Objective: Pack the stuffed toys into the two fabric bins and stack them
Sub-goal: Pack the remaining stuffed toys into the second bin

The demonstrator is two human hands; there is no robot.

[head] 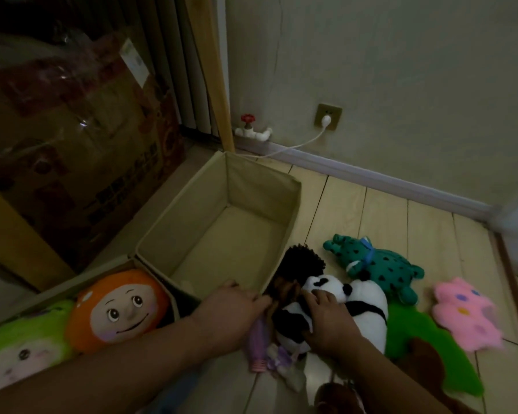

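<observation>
We see the left hand (237, 306) gripping a dark-haired doll in purple dress (259, 333); right hand (329, 318) grasps black-and-white plush panda (368, 306), both on floor beside empty beige fabric bin (222, 222).

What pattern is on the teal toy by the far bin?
Black spots on teal, with a blue ribbon; the teal toy shows in the head view.

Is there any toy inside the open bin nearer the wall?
No, the open fabric bin shows only its bare floor, while the panda lies outside it on the wooden floor.
</observation>
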